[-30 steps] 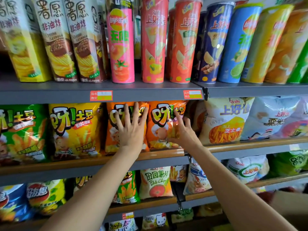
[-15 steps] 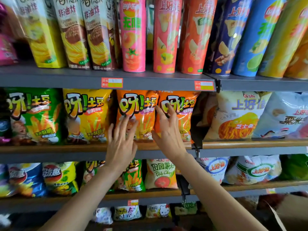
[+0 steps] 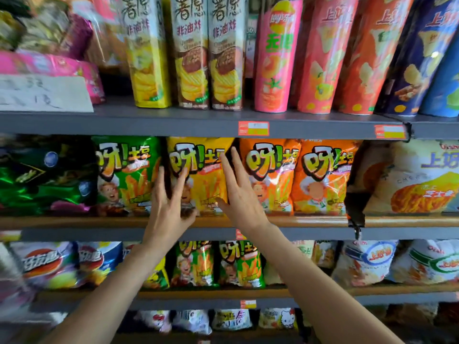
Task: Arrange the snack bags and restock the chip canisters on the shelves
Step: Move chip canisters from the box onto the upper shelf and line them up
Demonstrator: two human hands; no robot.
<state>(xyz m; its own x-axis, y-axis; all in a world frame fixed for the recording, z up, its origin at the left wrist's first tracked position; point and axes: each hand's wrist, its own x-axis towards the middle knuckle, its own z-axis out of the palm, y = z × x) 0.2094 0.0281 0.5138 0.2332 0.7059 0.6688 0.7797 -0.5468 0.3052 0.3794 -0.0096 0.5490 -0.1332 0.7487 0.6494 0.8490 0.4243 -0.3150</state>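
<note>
Our left hand (image 3: 169, 207) and right hand (image 3: 239, 194), fingers spread and gripping nothing, flank the upright yellow fries bag (image 3: 201, 175) between them.

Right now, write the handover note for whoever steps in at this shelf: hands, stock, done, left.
Left hand: open, fingers spread at the left edge of the yellow bag on the middle shelf.
Right hand: open, fingers flat at that bag's right edge.
Stock: green bag to its left, two orange bags to its right, all upright and facing out. Chip canisters stand in a row on the top shelf.
Done: this row looks tidy.
Left: straighten the yellow bag; no canister in hand, so restocking looks pending.
</note>
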